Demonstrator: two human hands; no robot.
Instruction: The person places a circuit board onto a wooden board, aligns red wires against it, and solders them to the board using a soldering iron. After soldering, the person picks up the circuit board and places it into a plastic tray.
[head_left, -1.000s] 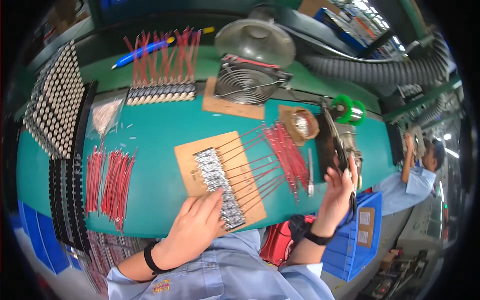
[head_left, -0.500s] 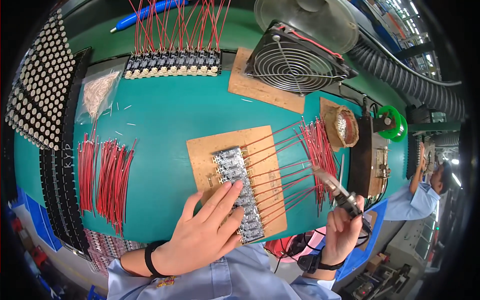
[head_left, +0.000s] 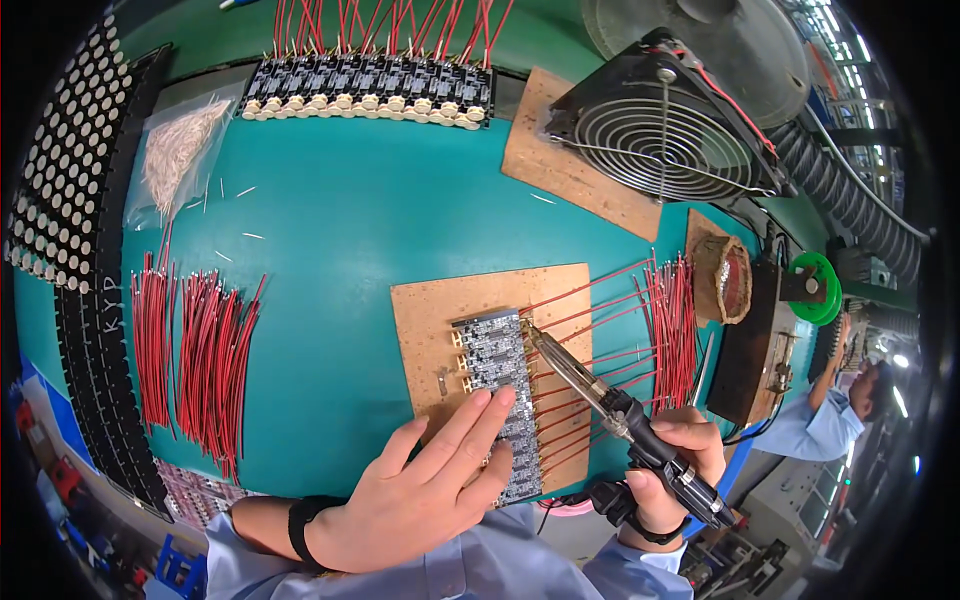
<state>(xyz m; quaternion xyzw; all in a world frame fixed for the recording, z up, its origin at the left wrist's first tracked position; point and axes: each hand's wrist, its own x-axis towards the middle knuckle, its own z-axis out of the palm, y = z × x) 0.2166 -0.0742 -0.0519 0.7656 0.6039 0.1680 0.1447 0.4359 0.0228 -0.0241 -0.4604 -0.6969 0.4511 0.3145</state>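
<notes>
A row of small circuit boards point(head_left: 497, 360) lies on a brown cork board point(head_left: 425, 320) on the teal table, each with a red wire point(head_left: 600, 305) running off to the right. My left hand point(head_left: 425, 490) lies flat on the near end of the row, fingers spread, pressing it down. My right hand point(head_left: 680, 455) grips a black-handled soldering iron point(head_left: 590, 385). Its metal tip touches the right edge of the top circuit board, where a red wire meets it.
Bundles of loose red wires point(head_left: 195, 355) lie at left, another bundle point(head_left: 675, 320) at right. A wired board row point(head_left: 370, 95) sits at the back, a black fan point(head_left: 665, 130) beside it. Black component trays point(head_left: 70, 200) line the left edge. A person in blue point(head_left: 825, 420) works at right.
My head has come closer to the table. My right hand brought the soldering iron from the right side down onto the top of the board row. My left hand stayed on the row.
</notes>
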